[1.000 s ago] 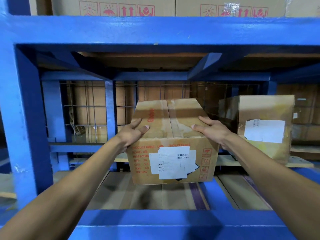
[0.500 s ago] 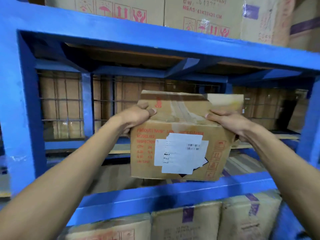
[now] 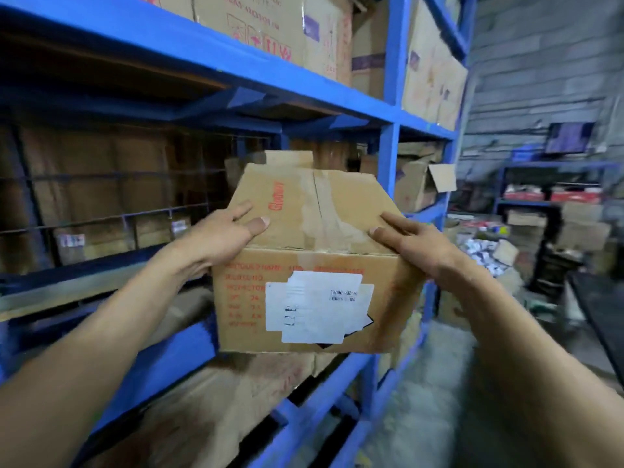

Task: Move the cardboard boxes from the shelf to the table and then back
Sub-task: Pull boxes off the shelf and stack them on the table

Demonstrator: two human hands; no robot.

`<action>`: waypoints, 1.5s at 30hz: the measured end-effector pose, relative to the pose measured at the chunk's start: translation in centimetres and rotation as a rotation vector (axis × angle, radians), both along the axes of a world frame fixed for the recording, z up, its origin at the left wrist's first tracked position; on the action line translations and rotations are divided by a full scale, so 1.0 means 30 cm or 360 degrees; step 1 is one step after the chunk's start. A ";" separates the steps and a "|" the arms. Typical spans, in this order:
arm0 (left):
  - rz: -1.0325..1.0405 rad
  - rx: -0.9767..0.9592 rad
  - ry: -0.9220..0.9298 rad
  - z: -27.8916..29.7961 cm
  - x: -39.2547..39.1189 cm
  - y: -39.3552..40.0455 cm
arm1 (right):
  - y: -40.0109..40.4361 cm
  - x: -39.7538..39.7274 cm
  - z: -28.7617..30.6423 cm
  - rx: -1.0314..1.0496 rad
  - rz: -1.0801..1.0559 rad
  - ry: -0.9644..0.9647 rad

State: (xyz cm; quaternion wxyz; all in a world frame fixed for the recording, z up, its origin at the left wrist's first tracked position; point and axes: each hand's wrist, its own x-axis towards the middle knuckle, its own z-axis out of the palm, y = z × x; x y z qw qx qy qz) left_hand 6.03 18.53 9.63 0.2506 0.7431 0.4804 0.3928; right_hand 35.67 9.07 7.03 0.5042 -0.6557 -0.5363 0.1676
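A cardboard box (image 3: 314,265) is held up in the air in front of the blue shelf (image 3: 388,157), clear of its boards, level with the middle bay and near the upright post at that bay's right end. The left hand (image 3: 223,234) clasps the box's top left corner, thumb lying flat on the lid and fingers wrapped over the left side. The right hand (image 3: 415,241) presses on the top right corner, fingers spread across the lid and palm against the right edge. The lid is taped shut along its middle seam, with red lettering beside the tape. A white label (image 3: 317,305) covers much of the front face. More boxes (image 3: 270,28) stand on the shelf's upper board.
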 end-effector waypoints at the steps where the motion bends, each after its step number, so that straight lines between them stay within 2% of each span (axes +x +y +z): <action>1: -0.0070 -0.0032 -0.0004 -0.024 0.029 -0.007 | -0.057 0.010 -0.017 -0.0030 -0.0076 -0.0008; 6: -0.0499 -0.0145 -0.0109 -0.160 0.224 -0.065 | -0.326 0.080 -0.121 -0.0136 -0.0430 -0.0038; 12: -0.0980 -0.0283 -0.0056 -0.298 0.542 -0.124 | -0.619 0.185 -0.248 -0.0270 -0.0948 0.0006; 22: -0.1727 -0.0272 0.0082 -0.329 1.207 -0.394 | -1.079 0.355 -0.298 -0.0375 -0.1760 -0.0040; 28: -0.2182 -0.0232 0.0166 -0.384 1.555 -0.637 | -1.335 0.396 -0.293 -0.0472 -0.2146 0.0078; 37: -0.2762 -0.0173 0.0464 -0.385 1.939 -0.950 | -1.537 0.429 -0.332 -0.0608 -0.2614 0.0233; 42: -0.2988 -0.0214 0.0567 -0.394 2.113 -1.065 | -1.556 0.481 -0.358 -0.0660 -0.2836 0.0278; 45: -0.3093 -0.0277 0.0606 -0.404 2.207 -1.114 | -1.534 0.533 -0.371 -0.0842 -0.3045 0.0215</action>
